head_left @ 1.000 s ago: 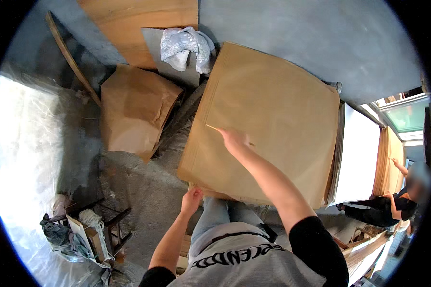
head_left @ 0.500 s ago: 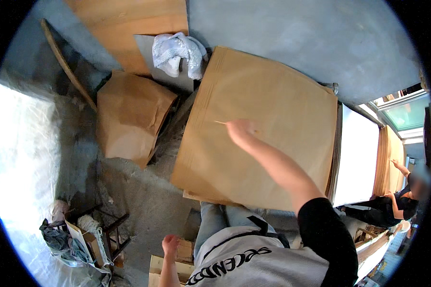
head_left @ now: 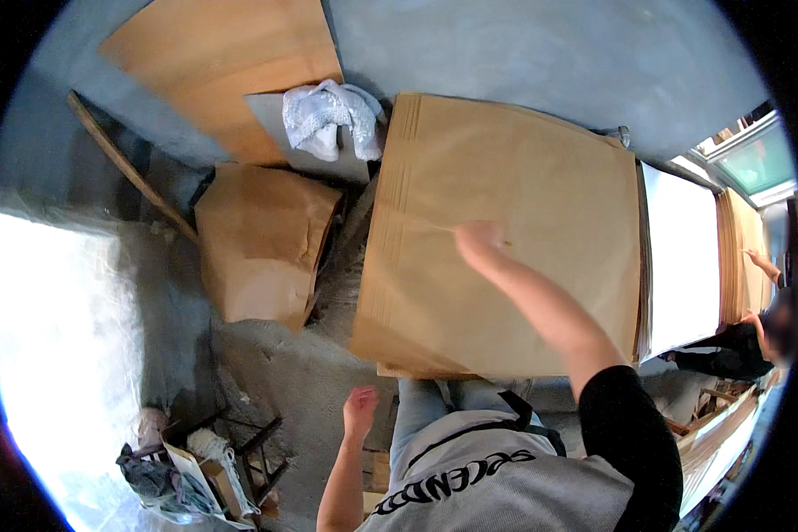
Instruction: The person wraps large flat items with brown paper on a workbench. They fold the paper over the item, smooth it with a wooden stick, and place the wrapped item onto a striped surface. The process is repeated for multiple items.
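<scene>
A large stack of brown paper sheets (head_left: 523,160) lies in front of me, with several creased lines along its left side. My right hand (head_left: 481,244) is over the middle of the top sheet, its fingers closed on a thin, pale stick (head_left: 442,228). One end of the stick points left, and a small tip shows on the other side of the hand. The hand is blurred, so I cannot tell whether the stick touches the paper. My left hand (head_left: 361,410) hangs by my left side below the stack, fingers loosely bent, holding nothing.
Left of the stack stands a folded brown paper bundle (head_left: 262,244), with a white cloth (head_left: 328,120) behind it. A wooden pole (head_left: 133,168) leans at the wall. A white stack (head_left: 683,262) lies right, near another person (head_left: 736,350). A cluttered stool (head_left: 262,457) stands lower left.
The view has shifted, so the scene sits farther right. My right hand stays over the paper with the stick. My left hand has risen toward the stack's near edge.
</scene>
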The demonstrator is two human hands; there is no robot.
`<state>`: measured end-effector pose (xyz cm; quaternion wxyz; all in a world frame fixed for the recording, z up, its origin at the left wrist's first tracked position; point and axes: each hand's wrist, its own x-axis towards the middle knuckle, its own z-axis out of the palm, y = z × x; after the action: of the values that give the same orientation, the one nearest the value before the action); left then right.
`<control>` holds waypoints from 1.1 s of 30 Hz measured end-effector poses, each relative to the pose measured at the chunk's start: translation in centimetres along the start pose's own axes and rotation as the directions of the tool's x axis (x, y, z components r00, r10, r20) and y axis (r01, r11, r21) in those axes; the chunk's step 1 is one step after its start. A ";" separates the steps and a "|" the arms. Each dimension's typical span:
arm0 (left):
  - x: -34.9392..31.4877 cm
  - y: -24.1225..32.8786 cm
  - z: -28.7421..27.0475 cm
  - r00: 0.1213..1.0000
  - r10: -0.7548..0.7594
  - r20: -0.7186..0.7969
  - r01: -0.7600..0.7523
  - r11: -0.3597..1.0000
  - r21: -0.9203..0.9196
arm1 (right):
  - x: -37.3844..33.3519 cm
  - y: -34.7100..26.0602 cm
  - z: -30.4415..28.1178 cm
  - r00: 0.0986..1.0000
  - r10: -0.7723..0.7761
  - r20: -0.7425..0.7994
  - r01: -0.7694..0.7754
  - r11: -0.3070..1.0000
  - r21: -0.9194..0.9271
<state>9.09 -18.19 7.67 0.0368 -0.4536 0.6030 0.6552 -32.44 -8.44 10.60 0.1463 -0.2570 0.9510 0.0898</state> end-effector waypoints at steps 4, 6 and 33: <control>3.7 -0.3 -0.9 0.986 0.078 0.149 -0.076 0.997 -0.017 | 0.9 -6.6 -1.3 0.983 -0.182 0.028 0.179 0.981 0.076; 4.1 -1.0 -2.6 0.988 0.025 0.155 -0.030 0.999 0.026 | 0.5 -5.4 1.6 0.979 -0.179 -0.096 0.196 0.956 0.217; 11.5 4.6 0.9 0.562 0.045 0.826 -0.818 -0.114 0.563 | -2.9 -0.4 2.7 0.992 0.125 -0.002 -0.101 0.809 0.579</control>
<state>-0.91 -24.44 3.64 0.2591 0.1662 0.9404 0.1445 -29.18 -6.75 8.97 0.1927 -0.1454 0.9497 -0.1994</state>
